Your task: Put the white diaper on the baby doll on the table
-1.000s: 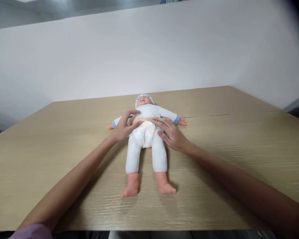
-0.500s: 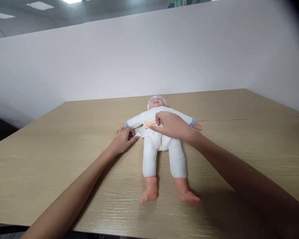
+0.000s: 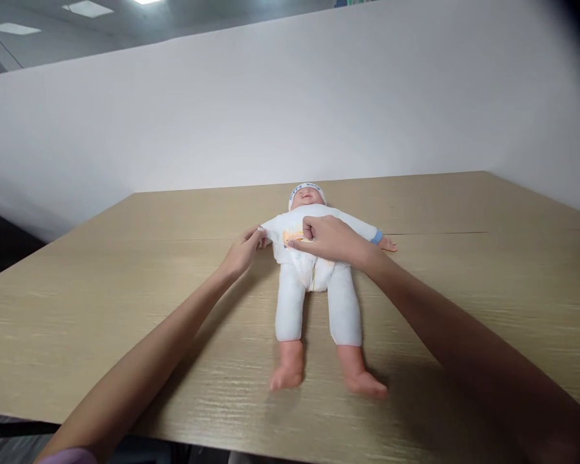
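Observation:
A baby doll (image 3: 341, 303) in white clothes and a white headband lies on its back, feet towards me. A white diaper (image 3: 302, 265) with an orange and yellow printed front is between its legs and up over its belly. My left hand (image 3: 244, 250) pinches the diaper's raised side wing beside the doll's arm, fingertips closed. Over the belly, my right hand (image 3: 328, 240) has curled fingers, its thumb on the printed front panel at the waist. That hand hides part of the panel and the doll's middle.
The doll rests on a light wood-grain table (image 3: 125, 309) with a seam running across it. Behind the table and along its right rises a white partition (image 3: 290, 116). The table's front edge is near the bottom of the view.
My left hand has risen from the tabletop and moved up and slightly right, lifting the diaper's side wing. My right hand stays on the doll's belly. The view has shifted slightly.

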`<state>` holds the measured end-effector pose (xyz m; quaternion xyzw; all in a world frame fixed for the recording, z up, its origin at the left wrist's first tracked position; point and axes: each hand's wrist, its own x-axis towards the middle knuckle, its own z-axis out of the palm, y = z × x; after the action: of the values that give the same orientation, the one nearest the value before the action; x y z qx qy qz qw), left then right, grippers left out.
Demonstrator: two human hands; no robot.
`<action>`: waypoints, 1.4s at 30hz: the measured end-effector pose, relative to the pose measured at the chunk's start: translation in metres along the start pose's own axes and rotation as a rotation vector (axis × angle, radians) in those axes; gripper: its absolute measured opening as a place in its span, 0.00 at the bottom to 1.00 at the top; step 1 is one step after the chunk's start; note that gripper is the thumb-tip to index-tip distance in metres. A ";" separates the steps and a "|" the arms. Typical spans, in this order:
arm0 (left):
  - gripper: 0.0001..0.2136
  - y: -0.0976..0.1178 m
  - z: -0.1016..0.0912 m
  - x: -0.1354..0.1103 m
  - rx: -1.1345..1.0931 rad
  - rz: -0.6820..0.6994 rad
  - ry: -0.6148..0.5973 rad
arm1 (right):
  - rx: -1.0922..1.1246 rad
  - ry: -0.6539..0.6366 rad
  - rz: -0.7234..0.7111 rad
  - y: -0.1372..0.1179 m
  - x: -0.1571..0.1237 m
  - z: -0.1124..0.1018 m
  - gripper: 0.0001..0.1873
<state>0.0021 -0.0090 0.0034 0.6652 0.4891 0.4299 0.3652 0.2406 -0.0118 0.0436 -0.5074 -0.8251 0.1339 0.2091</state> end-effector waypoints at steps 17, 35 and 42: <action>0.17 0.015 0.041 0.017 0.176 0.269 -0.204 | 0.007 -0.116 -0.043 0.007 0.000 -0.005 0.13; 0.20 -0.005 0.034 0.003 -0.169 0.142 -0.250 | 0.132 0.017 0.007 0.010 0.005 0.006 0.19; 0.23 -0.021 0.035 0.000 -0.422 0.041 -0.032 | 0.354 0.270 -0.013 0.010 -0.006 0.008 0.06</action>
<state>0.0276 -0.0063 -0.0283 0.5905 0.3686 0.5196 0.4954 0.2470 -0.0134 0.0314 -0.4707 -0.7567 0.2061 0.4042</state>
